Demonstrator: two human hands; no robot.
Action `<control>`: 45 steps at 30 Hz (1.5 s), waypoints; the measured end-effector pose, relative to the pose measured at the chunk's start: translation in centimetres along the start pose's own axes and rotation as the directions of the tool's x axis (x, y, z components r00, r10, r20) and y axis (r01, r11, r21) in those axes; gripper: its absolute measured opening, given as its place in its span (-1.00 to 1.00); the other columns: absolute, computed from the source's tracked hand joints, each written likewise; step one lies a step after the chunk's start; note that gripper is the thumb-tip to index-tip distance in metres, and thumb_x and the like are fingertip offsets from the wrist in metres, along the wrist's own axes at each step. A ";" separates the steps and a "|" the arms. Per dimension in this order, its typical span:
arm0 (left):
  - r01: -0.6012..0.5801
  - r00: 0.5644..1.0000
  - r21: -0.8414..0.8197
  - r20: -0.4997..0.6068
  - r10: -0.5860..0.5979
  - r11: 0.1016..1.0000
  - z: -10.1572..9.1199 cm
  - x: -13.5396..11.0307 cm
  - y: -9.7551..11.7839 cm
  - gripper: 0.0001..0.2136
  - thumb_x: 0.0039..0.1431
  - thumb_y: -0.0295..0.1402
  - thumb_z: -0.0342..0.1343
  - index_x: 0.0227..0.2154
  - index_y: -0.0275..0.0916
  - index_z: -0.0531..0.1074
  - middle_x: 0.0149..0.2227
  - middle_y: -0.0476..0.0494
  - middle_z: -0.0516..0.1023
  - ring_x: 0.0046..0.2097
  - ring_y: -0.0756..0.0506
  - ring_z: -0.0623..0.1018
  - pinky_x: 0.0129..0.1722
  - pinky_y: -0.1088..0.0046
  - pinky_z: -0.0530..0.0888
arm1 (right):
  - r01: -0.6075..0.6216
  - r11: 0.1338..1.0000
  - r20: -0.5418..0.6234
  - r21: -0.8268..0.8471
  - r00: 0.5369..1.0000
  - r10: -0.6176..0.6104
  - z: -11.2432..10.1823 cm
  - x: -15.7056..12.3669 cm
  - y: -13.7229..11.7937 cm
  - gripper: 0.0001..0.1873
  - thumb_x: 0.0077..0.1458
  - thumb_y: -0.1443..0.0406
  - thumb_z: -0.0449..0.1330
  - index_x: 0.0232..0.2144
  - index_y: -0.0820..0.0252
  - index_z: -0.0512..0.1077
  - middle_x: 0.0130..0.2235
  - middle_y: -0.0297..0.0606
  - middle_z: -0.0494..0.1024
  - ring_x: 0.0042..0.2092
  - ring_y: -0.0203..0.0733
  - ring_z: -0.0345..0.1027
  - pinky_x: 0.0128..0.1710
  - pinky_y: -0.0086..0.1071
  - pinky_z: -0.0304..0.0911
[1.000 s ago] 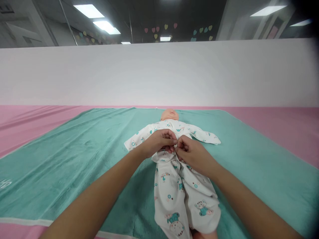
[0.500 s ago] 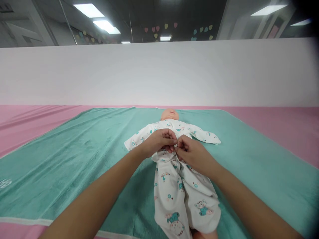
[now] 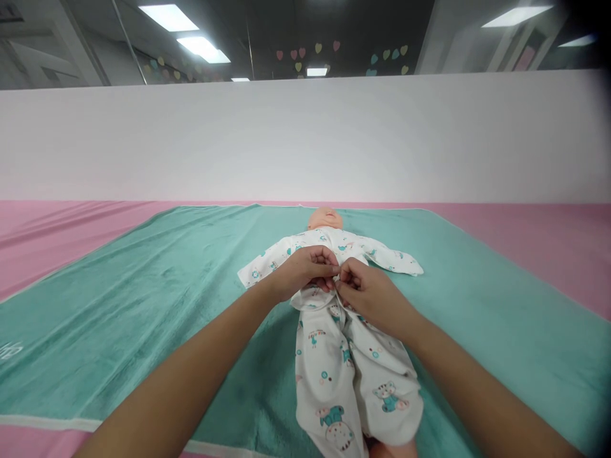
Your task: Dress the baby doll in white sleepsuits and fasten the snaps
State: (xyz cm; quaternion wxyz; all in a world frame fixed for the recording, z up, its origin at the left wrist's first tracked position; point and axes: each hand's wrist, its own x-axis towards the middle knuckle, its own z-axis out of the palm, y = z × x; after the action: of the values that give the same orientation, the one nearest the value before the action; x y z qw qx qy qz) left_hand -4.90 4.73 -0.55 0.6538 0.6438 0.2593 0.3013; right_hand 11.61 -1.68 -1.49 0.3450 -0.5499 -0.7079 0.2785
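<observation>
L hand (image 3: pixel 303 273), R hand (image 3: pixel 370 296) both closed, pinching front of white print sleepsuit (image 3: pixel 324 375), w/ baby doll (image 3: pixel 325 219) on teal towel (image 3: pixel 143 318), pink mat (image 3: pixel 548 248) far right

A teal towel (image 3: pixel 143 305) on a pink mat (image 3: pixel 548 254) — beyond them a white partition (image 3: pixel 305 140), coloured hearts (image 3: pixel 337 46) above.

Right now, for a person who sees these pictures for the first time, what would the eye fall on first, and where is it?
The eye goes first to the baby doll, lying face up in a white sleepsuit with teal prints, at the centre of a teal towel on a pink mat. Next come the left hand and right hand, their fingers meeting at the sleepsuit's chest.
</observation>
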 end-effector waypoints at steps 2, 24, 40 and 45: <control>0.000 1.000 -0.003 0.001 0.000 1.000 0.0 0.0 0.1 -0.78 -0.05 -0.30 0.24 -0.42 -0.31 0.35 -0.57 -0.01 0.42 -0.51 0.05 0.45 -0.49 0.55 0.38 | -0.001 1.000 -0.002 -0.001 1.000 0.001 0.0 0.0 0.0 -0.85 0.04 0.23 0.00 -0.52 0.11 0.15 -0.57 -0.44 0.28 -0.55 -0.34 0.03 -0.59 -0.45 -0.06; -0.007 1.000 -0.005 0.010 0.007 1.000 -0.1 0.0 -0.1 -0.81 -0.03 -0.33 0.22 -0.43 -0.31 0.36 -0.55 -0.02 0.43 -0.51 0.06 0.44 -0.47 0.54 0.37 | 0.006 0.997 -0.015 -0.075 1.000 -0.007 0.2 -0.1 0.0 -0.86 0.07 0.21 0.00 -0.49 0.10 0.18 -0.57 -0.43 0.28 -0.54 -0.31 0.04 -0.57 -0.41 -0.04; -0.015 1.000 0.018 0.019 0.014 1.000 -0.4 0.2 -0.6 -0.87 0.02 -0.37 0.17 -0.41 -0.31 0.35 -0.52 -0.03 0.45 -0.49 0.06 0.46 -0.44 0.55 0.40 | 0.004 0.985 -0.028 -0.172 1.000 -0.009 0.1 0.0 -0.2 -0.89 0.06 0.25 0.00 -0.49 0.11 0.20 -0.56 -0.44 0.32 -0.52 -0.31 0.12 -0.54 -0.41 0.00; -0.036 0.999 0.007 0.031 0.036 0.999 -0.3 0.1 -0.5 -0.90 0.04 -0.40 0.15 -0.42 -0.31 0.35 -0.55 -0.03 0.45 -0.50 0.06 0.46 -0.46 0.56 0.41 | -0.008 0.983 -0.031 -0.182 1.000 0.003 0.1 -0.2 -0.3 -0.88 0.07 0.24 0.00 -0.49 0.10 0.19 -0.56 -0.45 0.34 -0.52 -0.32 0.13 -0.55 -0.42 0.00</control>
State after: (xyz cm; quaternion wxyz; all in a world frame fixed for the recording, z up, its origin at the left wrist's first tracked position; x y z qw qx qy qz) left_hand -4.98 5.05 -1.06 0.6499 0.6553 0.2386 0.3020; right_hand 11.34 -1.92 -1.37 0.3033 -0.5853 -0.7234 0.2052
